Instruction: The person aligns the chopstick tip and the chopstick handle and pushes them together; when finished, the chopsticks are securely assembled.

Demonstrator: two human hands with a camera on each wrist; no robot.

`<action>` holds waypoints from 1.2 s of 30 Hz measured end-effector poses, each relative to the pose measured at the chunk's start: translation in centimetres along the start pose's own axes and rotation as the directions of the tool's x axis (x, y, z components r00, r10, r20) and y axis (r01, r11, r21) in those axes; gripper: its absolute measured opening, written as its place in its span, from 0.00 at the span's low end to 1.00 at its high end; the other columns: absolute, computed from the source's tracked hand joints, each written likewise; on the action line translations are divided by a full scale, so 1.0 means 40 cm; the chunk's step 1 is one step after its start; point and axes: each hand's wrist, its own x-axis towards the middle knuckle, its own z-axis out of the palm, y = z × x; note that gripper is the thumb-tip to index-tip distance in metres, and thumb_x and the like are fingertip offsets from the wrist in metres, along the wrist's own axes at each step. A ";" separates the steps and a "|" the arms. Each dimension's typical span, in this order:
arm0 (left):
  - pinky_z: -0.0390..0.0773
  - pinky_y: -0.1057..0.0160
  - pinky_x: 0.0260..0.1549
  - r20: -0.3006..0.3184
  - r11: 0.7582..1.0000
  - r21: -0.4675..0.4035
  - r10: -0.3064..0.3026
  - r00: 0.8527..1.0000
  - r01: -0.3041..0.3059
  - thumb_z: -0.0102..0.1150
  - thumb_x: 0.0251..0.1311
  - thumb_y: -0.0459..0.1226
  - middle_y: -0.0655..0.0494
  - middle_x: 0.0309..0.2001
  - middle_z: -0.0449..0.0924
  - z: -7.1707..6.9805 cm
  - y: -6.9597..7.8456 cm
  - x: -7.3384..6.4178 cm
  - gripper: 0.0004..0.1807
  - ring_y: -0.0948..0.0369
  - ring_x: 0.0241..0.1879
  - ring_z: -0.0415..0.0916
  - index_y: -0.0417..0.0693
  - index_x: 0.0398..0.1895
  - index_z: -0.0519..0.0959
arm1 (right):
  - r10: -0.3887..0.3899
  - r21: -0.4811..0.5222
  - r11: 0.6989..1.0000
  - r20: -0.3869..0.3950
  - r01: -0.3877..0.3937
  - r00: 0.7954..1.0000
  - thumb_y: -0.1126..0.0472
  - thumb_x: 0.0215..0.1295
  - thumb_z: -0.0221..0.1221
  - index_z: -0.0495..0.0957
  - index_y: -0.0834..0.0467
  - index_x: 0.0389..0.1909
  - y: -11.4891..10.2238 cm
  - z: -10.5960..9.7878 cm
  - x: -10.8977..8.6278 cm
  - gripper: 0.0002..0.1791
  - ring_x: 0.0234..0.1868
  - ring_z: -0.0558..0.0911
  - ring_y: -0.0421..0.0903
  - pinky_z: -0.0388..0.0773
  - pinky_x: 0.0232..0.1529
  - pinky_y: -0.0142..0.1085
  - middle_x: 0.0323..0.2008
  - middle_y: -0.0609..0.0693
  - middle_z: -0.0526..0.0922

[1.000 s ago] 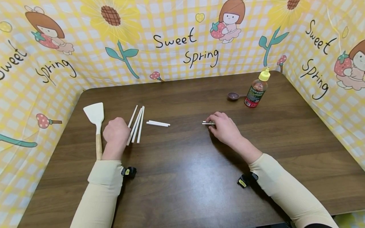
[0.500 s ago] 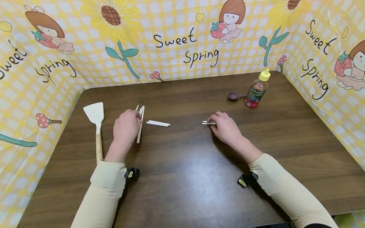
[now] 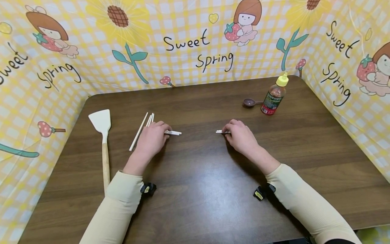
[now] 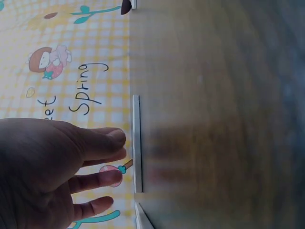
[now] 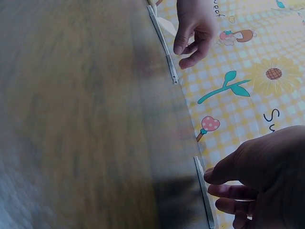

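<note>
My left hand (image 3: 152, 138) is over a pair of short white sticks (image 3: 174, 133), left of the table's middle. In the left wrist view its thumb and fingers are loosely extended, with a small gap to the stick (image 4: 137, 143). Across from it, my right hand (image 3: 242, 137) has thumb and fingertips at another pair of white sticks (image 3: 218, 131), which stays on the table. Those fingers seem to pinch it, though the right wrist view shows the contact only from the side. Longer white sticks (image 3: 138, 132) lie partly under my left hand.
On the left lies a white spatula (image 3: 102, 122) with a wooden handle, partly under my left sleeve. A squeeze bottle (image 3: 273, 98) with a yellow cap stands at the back right, beside a brown spoon (image 3: 250, 103). Patterned cloth (image 3: 186, 20) hangs round the table (image 3: 195, 169).
My left hand has moved right, from beside the spatula, across the longer sticks, to the left short pair. My right hand has stayed nearly still at its pair.
</note>
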 end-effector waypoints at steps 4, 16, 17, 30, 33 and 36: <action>0.77 0.44 0.40 0.069 1.000 0.007 -0.027 0.997 0.026 0.69 0.58 0.31 0.47 0.48 0.84 -0.002 0.005 -0.001 0.12 0.43 0.44 0.78 0.43 0.46 0.86 | -0.004 -0.002 1.000 0.011 0.004 1.000 0.68 0.61 0.66 0.86 0.60 0.40 -0.002 -0.001 0.001 0.07 0.46 0.80 0.57 0.78 0.46 0.52 0.41 0.55 0.82; 0.76 0.44 0.39 0.093 1.000 0.011 -0.025 0.995 0.024 0.70 0.56 0.30 0.47 0.42 0.82 -0.005 0.012 -0.005 0.08 0.44 0.42 0.79 0.44 0.39 0.85 | -0.038 0.003 0.999 0.038 0.038 0.999 0.70 0.59 0.67 0.85 0.59 0.34 0.000 0.003 0.002 0.04 0.36 0.81 0.50 0.78 0.42 0.47 0.33 0.51 0.81; 0.76 0.44 0.38 0.092 1.000 0.013 -0.022 0.996 0.021 0.71 0.55 0.30 0.48 0.40 0.82 -0.005 0.012 -0.005 0.07 0.44 0.41 0.79 0.44 0.38 0.84 | -0.037 0.005 0.999 0.044 0.037 0.998 0.70 0.59 0.67 0.85 0.59 0.34 0.001 0.003 0.003 0.04 0.36 0.81 0.50 0.78 0.41 0.46 0.32 0.50 0.80; 0.76 0.47 0.34 0.140 0.999 0.042 0.025 0.990 -0.031 0.71 0.57 0.33 0.52 0.29 0.77 0.001 0.014 -0.006 0.09 0.47 0.35 0.79 0.48 0.26 0.79 | -0.043 -0.039 0.998 0.085 0.047 0.995 0.68 0.59 0.65 0.83 0.56 0.30 -0.004 -0.002 -0.002 0.03 0.38 0.79 0.52 0.76 0.39 0.51 0.31 0.49 0.78; 0.75 0.47 0.35 0.152 0.999 0.038 0.015 0.988 -0.021 0.70 0.58 0.33 0.53 0.30 0.76 -0.002 0.020 -0.007 0.09 0.48 0.37 0.79 0.49 0.26 0.77 | -0.041 -0.032 0.998 0.095 0.044 0.995 0.67 0.60 0.66 0.82 0.56 0.30 -0.004 -0.001 0.000 0.03 0.37 0.79 0.51 0.75 0.38 0.50 0.30 0.48 0.78; 0.73 0.48 0.35 0.155 1.000 0.023 0.012 0.988 -0.016 0.69 0.59 0.32 0.54 0.29 0.76 -0.004 0.026 -0.007 0.09 0.48 0.37 0.78 0.49 0.27 0.76 | -0.038 -0.028 0.999 0.108 0.041 0.993 0.67 0.62 0.67 0.82 0.56 0.31 -0.007 0.000 0.001 0.04 0.36 0.79 0.50 0.75 0.37 0.49 0.29 0.47 0.78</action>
